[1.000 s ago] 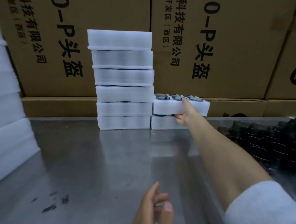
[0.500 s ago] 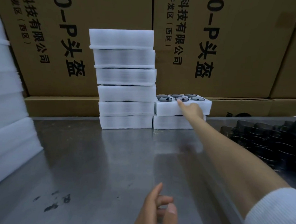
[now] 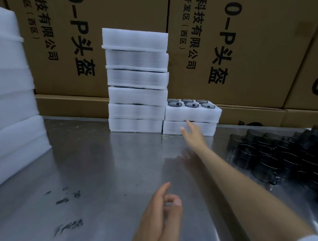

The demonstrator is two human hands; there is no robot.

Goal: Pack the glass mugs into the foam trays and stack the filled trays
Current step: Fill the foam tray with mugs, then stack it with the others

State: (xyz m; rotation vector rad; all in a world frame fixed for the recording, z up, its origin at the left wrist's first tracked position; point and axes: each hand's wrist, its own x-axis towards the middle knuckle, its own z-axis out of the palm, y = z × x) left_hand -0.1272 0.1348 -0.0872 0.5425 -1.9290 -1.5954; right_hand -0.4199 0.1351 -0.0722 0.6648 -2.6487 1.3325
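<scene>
A white foam tray [image 3: 205,114] filled with several dark glass mugs [image 3: 191,104] lies on top of another foam tray [image 3: 172,127] at the back of the steel table. Left of this pair rises a tall stack of filled foam trays [image 3: 137,80]. My right hand [image 3: 193,134] hovers just in front of the low pair, fingers straight, holding nothing. My left hand [image 3: 160,216] hangs low over the table near me, fingers loosely curled, empty. Loose dark glass mugs [image 3: 279,157] crowd the table's right side.
Large printed cardboard boxes [image 3: 247,51] form a wall behind the table. A pile of white foam trays [image 3: 12,106] stands at the left edge. The steel tabletop [image 3: 102,172] stretches between the stacks and me, with dark scuff marks at the lower left.
My right hand let go of the upper filled tray and drew back toward me, dropping lower. The tray stays on the lower one. My left hand barely moved.
</scene>
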